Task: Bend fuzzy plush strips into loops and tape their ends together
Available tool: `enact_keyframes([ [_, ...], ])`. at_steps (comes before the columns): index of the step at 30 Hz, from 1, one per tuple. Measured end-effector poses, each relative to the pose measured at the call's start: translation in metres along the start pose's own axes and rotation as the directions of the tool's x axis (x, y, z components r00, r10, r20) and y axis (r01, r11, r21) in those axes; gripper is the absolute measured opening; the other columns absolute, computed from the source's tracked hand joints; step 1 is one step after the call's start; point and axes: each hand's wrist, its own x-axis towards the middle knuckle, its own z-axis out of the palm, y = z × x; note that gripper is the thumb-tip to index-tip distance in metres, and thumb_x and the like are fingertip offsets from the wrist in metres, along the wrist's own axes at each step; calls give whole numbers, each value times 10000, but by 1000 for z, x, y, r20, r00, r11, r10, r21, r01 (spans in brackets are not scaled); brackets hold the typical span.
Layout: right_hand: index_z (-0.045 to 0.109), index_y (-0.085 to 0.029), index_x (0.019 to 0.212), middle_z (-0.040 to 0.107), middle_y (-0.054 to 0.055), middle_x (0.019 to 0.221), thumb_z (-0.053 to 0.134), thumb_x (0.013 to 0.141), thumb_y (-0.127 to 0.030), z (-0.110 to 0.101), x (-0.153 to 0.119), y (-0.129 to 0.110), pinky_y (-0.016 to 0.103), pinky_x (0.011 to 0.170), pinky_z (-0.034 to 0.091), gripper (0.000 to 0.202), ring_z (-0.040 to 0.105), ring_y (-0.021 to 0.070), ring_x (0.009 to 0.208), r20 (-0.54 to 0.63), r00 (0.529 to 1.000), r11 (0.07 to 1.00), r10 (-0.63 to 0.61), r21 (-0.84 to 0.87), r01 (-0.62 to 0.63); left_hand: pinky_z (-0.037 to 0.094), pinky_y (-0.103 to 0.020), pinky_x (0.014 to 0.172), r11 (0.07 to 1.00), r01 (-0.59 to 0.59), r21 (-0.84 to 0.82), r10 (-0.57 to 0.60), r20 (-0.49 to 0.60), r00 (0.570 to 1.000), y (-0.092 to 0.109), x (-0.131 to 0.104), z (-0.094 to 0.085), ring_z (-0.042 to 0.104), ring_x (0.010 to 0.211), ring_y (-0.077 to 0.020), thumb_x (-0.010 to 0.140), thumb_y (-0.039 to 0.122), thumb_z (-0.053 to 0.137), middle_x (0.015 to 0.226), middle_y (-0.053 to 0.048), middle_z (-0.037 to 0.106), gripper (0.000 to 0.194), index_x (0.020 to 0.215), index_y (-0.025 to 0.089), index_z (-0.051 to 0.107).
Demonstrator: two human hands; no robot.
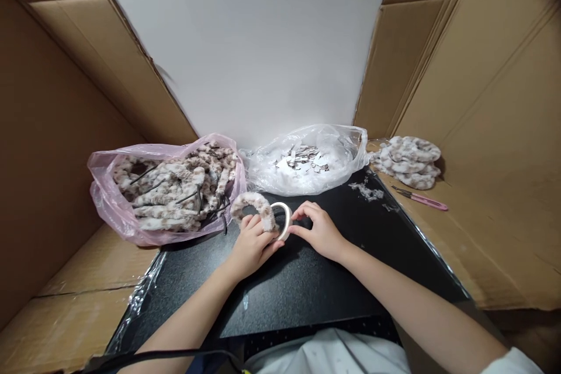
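My left hand [256, 244] is closed around a fluffy white-and-brown fabric ring [253, 201] and also steadies a roll of white tape [287, 219] beside it. The roll stands on edge, its open centre facing me. At its right rim, the curved thumb and index finger of my right hand [322, 232] pinch at the tape; whether a loose end is between them is too small to tell. Both hands are just above the black tabletop [280, 292].
A pink plastic bag [109, 210] at left holds many fluffy strips with dark cords. Behind, a clear bag [263, 178] contains paper scraps. To the right lie a fluffy bundle [409, 160], a pink-handled cutting tool [423, 200] and fluff scraps [367, 191]. Cardboard walls [495, 128] flank the table.
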Motion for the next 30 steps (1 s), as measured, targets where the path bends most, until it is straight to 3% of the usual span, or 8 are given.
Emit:
enact_keyframes([
  [6,569,-185,707,587,11,774,596,840,-126,-2,4,8,311,765,407,148,506,170,811,93,993,997,66,-31,-64,274,-347,748,996,-50,70,45,74,996,0,3,-2,480,796,-207,854,348,583,769,-58,656,184,781,211,682],
  [12,510,-195,724,542,4,780,511,898,-182,-3,0,-2,309,771,392,174,472,168,816,191,981,999,43,19,-47,289,-326,691,987,54,148,-56,8,998,1,8,-6,484,714,-183,890,371,533,656,-32,618,289,695,185,637],
  [15,499,-201,734,526,-2,777,509,902,-200,-8,-2,-13,302,771,399,168,472,165,821,287,958,996,-24,94,-3,295,-314,667,975,87,202,-84,-26,996,-4,8,-8,480,676,-173,889,397,527,611,-23,582,358,615,176,593],
  [17,507,-204,756,525,4,797,507,905,-217,-10,-2,-14,306,778,406,150,482,166,833,277,958,993,-74,109,45,299,-309,661,970,104,219,-94,-58,994,-9,7,-10,480,666,-169,893,402,516,601,-22,566,388,586,172,571],
  [20,542,-211,872,533,20,867,602,849,-253,-12,2,-7,328,804,414,77,495,180,871,147,987,997,-71,23,68,299,-305,666,981,76,181,-64,-71,995,-11,6,-11,482,670,-165,897,396,513,603,-19,563,386,591,168,569],
  [22,546,-211,941,537,26,900,684,784,-280,-10,3,0,332,801,421,219,501,187,885,112,993,998,-36,-51,41,293,-305,670,990,24,136,-17,-53,998,-8,6,-11,477,669,-161,890,397,526,602,-15,566,377,595,166,569],
  [25,541,-203,893,557,21,898,708,761,-341,-9,3,3,342,804,402,254,499,187,872,184,982,976,-32,-208,71,289,-307,678,995,-58,75,60,-28,998,-1,8,-8,462,669,-157,884,408,534,608,-15,576,380,594,164,565],
  [30,545,-189,827,591,15,858,543,898,-319,-11,1,-3,348,834,336,148,479,172,856,374,915,880,-152,-370,298,293,-312,689,996,-83,19,83,22,996,4,8,-8,443,669,-157,893,438,506,604,-17,569,402,604,165,561],
])
